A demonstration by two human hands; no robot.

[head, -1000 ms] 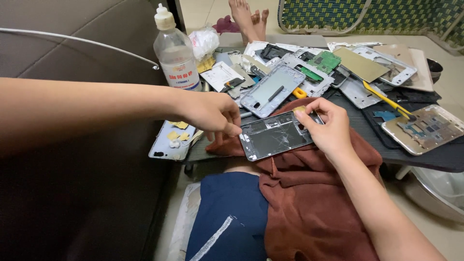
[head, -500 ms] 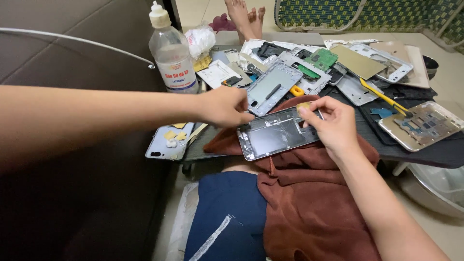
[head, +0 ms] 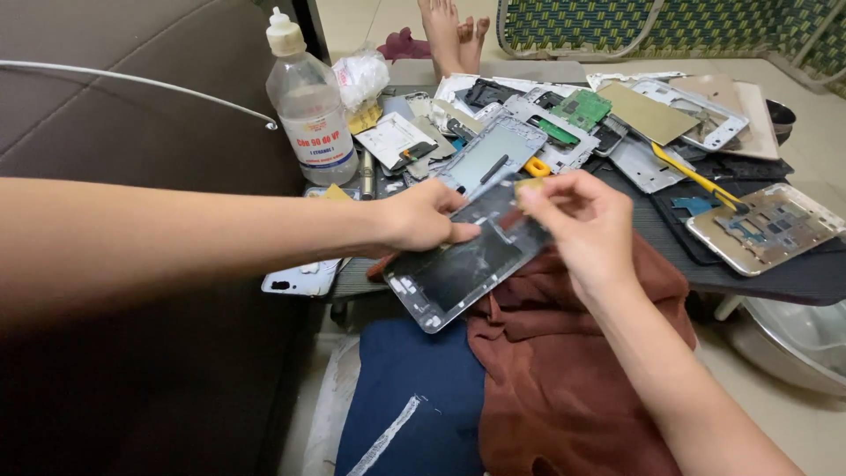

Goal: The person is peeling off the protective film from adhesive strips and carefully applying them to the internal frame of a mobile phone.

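My left hand (head: 426, 216) grips the left edge of a dark phone frame (head: 458, 269), its thumb resting on the frame's face. The frame is tilted, its lower corner hanging over a rust-brown cloth (head: 564, 379) on my lap. My right hand (head: 586, 220) pinches the frame's upper right corner, fingers curled over a small yellowish piece at the fingertips. Behind the frame a grey phone back panel (head: 489, 154) lies on the low dark table (head: 793, 273).
A clear plastic bottle (head: 310, 106) stands at the table's left. Several opened phone shells, green circuit boards (head: 582, 107) and a yellow-handled tool (head: 696, 179) cover the table. Another person's bare feet (head: 454, 31) are beyond it. A metal bowl (head: 793, 339) sits on the floor at right.
Both hands have lifted and turned the dark phone frame; my right hand moved from its right edge to its upper corner. The camera moved closer.
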